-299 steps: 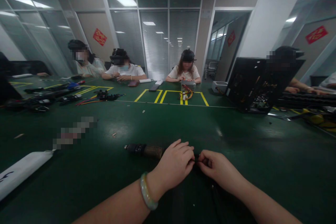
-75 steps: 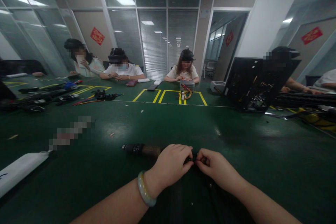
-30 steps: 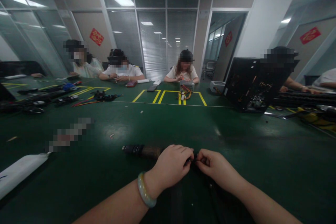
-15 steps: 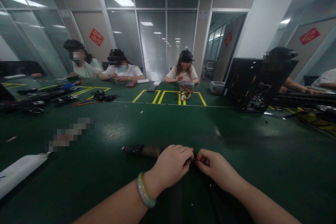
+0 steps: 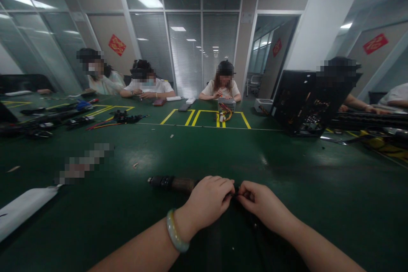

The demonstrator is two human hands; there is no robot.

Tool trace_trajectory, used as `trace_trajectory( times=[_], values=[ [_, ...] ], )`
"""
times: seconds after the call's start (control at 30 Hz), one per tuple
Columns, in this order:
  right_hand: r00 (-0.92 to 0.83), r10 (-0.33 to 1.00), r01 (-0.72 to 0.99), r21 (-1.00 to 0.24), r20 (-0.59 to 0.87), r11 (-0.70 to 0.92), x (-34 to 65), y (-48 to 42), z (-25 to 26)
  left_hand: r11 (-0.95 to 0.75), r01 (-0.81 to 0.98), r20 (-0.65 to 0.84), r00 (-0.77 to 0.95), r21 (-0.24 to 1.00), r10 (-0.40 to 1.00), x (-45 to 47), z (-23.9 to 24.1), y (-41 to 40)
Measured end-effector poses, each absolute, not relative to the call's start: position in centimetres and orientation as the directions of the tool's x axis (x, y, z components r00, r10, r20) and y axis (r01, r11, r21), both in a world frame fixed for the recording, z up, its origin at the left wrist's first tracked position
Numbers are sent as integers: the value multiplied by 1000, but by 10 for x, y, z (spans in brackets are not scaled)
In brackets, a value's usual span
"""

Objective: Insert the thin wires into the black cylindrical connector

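Observation:
A long dark tool [image 5: 181, 184] lies crosswise on the green table in front of me. It has a black, ridged, chuck-like end [image 5: 162, 181] with a small silvery tip pointing left, and a brownish body. My left hand [image 5: 210, 197], with a pale bangle [image 5: 174, 231] at the wrist, is closed over the tool's right part and hides it. Close beside its fingertips, my right hand [image 5: 258, 202] is closed in a pinch at the tool's right end. Whatever small dark piece lies between the fingertips is too hidden to name. A thin dark strand [image 5: 255, 225] runs from there towards me.
At left lies a white, flat-sided object [image 5: 27, 206] with a blurred-out strip beyond it. Cables and black parts [image 5: 123, 117] sit farther back. A black computer case [image 5: 306, 106] stands at the right. Several people work around the far side, one behind a metal box with coloured wires [image 5: 226, 108].

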State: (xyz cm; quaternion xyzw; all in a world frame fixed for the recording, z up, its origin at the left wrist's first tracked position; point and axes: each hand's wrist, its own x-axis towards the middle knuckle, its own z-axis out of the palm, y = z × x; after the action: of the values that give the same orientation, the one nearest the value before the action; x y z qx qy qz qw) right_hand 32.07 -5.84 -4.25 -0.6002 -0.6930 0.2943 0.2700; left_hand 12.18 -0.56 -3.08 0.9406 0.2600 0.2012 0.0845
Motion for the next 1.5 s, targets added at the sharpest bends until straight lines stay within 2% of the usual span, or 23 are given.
trace_trajectory(
  times=[0.4,0.67,0.87,1.03,1.23,1.5],
  values=[
    [-136,991,674,-731,19,107,321,-60,-40,-814,492,339,742,309,578,122,-34,-5],
    [-140,990,669,-734,30,117,321,-59,-42,-838,454,344,768,303,540,121,-32,-6],
    [-138,989,677,-725,47,129,322,-58,-45,-814,485,342,742,321,577,121,-34,-6],
    [-136,990,701,-703,40,125,322,-59,-44,-840,455,343,770,295,538,121,-33,-6],
    [-130,990,720,-682,48,128,321,-59,-40,-826,475,337,758,302,559,121,-33,-6],
    [-119,993,692,-716,14,93,320,-60,-38,-838,467,339,769,282,542,122,-33,-4]
  ],
)
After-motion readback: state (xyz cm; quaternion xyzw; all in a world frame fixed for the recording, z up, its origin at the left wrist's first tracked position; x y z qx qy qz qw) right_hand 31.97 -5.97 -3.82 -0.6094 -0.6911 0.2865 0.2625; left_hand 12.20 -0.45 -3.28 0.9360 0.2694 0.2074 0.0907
